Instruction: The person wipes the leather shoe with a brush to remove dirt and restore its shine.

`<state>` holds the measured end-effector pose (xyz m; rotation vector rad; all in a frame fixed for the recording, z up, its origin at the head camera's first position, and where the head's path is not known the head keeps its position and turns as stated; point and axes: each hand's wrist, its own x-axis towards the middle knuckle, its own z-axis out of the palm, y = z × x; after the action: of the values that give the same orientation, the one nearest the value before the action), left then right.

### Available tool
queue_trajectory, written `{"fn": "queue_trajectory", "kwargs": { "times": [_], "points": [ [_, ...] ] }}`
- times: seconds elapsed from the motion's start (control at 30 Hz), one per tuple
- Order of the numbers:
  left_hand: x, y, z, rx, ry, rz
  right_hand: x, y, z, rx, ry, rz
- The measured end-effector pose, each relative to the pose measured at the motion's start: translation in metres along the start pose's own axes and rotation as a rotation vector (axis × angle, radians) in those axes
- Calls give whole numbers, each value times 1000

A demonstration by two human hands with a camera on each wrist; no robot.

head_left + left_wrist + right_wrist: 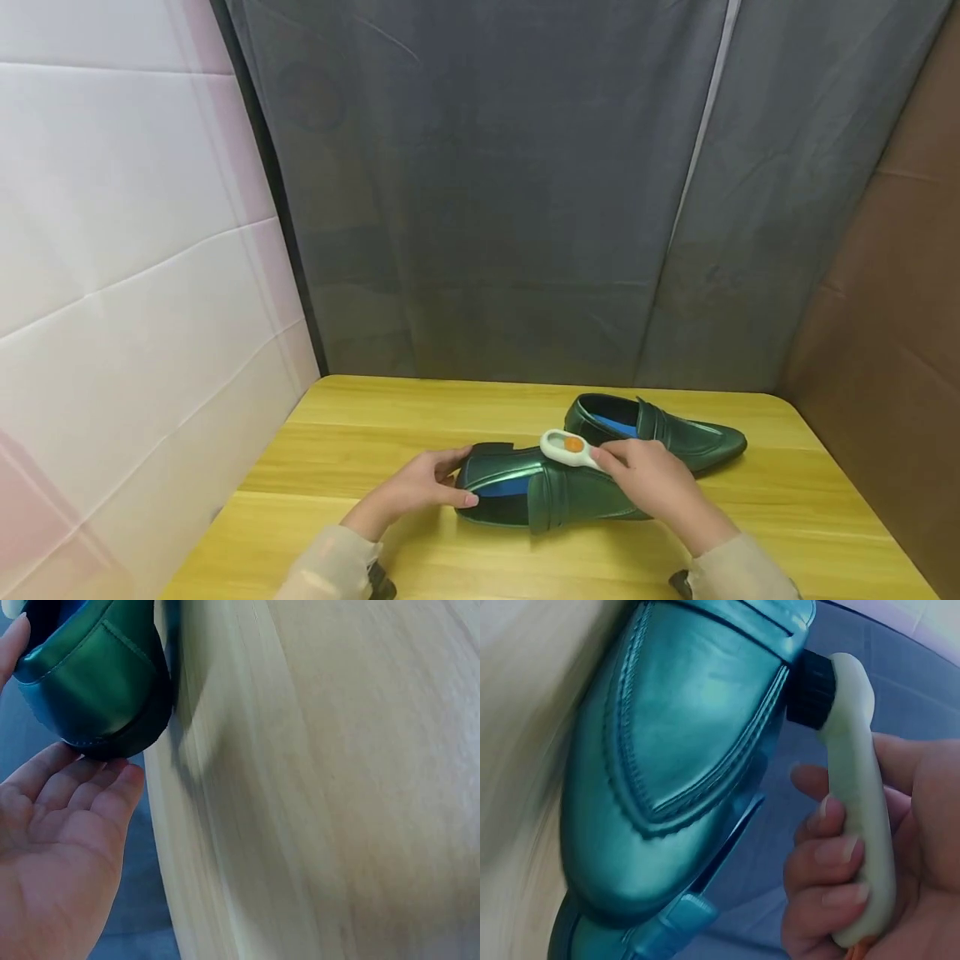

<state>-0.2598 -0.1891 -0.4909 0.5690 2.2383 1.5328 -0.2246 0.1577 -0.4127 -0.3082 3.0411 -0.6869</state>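
A dark green loafer (592, 496) with a blue insole is tilted so that its opening faces the person. At its heel, my left hand (420, 485) grips it, the thumb at the opening's edge and the other fingers against the heel's back and underside. My right hand (660, 482) holds a small shoe brush (570, 448) by its white handle (861, 802), fingers wrapped around it. The brush's black bristles (810, 690) meet the loafer's far side near the strap in the right wrist view.
Behind the held loafer, a second green loafer (693, 437) rests on the wooden table (420, 408), toe pointing right. A grey curtain (480, 208) hangs behind the table. White fabric (135, 250) borders the left side, brown fabric (885, 333) the right.
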Motion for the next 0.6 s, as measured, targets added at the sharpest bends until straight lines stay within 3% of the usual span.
{"fn": "queue_trajectory", "kwargs": {
  "times": [0.2, 0.6],
  "points": [
    [1, 1, -1, 29, 16, -13, -5, 23, -7, -51, 62, 27],
    [-4, 0, -4, 57, 49, -46, -40, 76, -13, 112, 25, 114]
  ]
}}
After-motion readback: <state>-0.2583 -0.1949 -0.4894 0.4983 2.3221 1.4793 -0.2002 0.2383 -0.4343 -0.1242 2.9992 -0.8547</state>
